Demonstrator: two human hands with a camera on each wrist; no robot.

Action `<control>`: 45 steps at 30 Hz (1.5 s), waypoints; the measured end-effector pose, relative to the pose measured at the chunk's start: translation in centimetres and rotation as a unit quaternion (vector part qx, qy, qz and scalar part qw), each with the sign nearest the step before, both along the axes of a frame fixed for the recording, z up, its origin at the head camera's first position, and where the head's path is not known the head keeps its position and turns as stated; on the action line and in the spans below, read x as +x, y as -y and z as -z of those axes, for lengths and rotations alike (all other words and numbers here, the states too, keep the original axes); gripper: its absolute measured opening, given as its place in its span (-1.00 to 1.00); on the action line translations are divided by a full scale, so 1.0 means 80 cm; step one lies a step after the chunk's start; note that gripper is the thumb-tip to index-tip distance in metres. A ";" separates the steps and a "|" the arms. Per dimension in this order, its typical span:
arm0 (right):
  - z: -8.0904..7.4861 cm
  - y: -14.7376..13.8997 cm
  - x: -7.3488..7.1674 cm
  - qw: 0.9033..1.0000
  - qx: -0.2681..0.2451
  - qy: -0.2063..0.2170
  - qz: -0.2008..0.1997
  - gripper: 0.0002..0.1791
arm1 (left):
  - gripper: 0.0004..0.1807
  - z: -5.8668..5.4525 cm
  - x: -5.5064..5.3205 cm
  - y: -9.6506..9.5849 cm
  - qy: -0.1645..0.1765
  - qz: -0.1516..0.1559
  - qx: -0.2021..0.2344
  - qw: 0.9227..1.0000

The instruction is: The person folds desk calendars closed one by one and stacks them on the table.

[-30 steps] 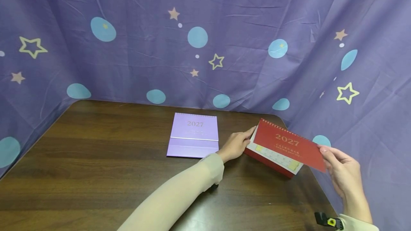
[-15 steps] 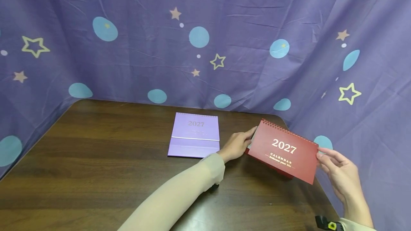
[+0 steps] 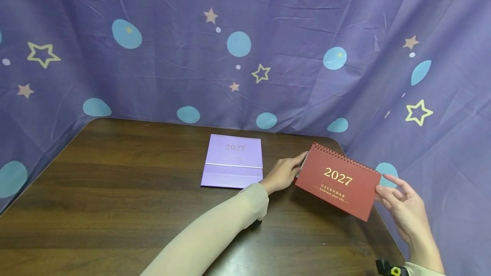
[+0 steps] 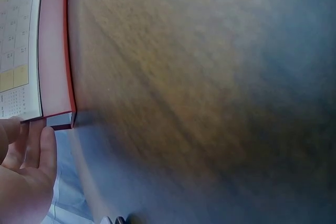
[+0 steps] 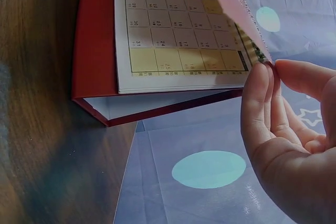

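Note:
A red desk calendar [image 3: 339, 169] stands at the table's right side, its spiral binding along the top. Its front cover, printed 2027 in gold, tilts outward and hides most of the page in the head view. Underneath, the right wrist view shows a month page [image 5: 173, 35] with a yellow row, above the red stand [image 5: 97, 40]. My left hand [image 3: 283, 173] holds the calendar's left side, thumb by the page edge and fingers behind. With thumb and fingers my right hand [image 3: 410, 212] pinches the cover's right edge near the spiral.
Left of it, a purple 2027 desk calendar [image 3: 232, 156] stands on the brown wooden table [image 3: 115, 191]. A purple curtain [image 3: 172, 54] with stars and blue dots hangs behind the table and along its sides.
The red cover has swung down and toward me, so the page beneath is now mostly hidden in the head view. My right hand shifted slightly left; the left hand stayed put.

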State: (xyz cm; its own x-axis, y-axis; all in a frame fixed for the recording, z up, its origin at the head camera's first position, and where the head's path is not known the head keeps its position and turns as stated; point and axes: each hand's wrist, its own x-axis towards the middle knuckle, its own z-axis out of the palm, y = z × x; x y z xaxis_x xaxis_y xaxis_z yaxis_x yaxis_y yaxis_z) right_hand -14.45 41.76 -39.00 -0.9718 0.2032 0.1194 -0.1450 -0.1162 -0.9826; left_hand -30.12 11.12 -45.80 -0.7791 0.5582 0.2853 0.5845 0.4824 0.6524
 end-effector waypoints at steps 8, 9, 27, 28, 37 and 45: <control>0.003 -0.001 -0.001 1.000 0.006 0.007 0.001 -0.52 | -0.28 -0.003 0.003 0.002 0.010 0.001 0.002 1.000; 0.004 -0.001 -0.002 1.000 0.005 0.006 0.000 -0.52 | -0.29 -0.003 0.003 0.002 0.011 0.001 0.003 1.000; 0.010 -0.001 -0.007 1.000 0.016 0.010 0.009 -0.55 | -0.42 -0.005 -0.001 0.004 0.030 0.006 0.018 0.999; 0.010 -0.001 -0.007 1.000 0.018 0.013 0.010 -0.55 | -0.42 -0.005 0.000 0.005 0.034 0.007 0.019 0.999; 0.014 -0.001 -0.011 0.999 0.032 0.018 0.020 -0.55 | -0.44 -0.010 0.003 0.008 0.046 0.012 0.034 0.998; 0.017 -0.001 -0.012 0.997 0.063 0.027 0.033 -0.57 | -0.46 -0.009 0.005 0.007 0.087 0.005 0.059 0.994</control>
State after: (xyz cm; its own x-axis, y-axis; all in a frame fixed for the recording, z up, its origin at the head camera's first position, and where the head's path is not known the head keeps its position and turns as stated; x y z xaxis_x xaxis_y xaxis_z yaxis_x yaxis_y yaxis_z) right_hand -15.45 41.82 -40.35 -0.9627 0.2535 0.0951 -0.0938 0.0170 -0.9954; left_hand -29.72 10.57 -45.08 -0.8172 0.5362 0.2115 0.4625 0.3910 0.7958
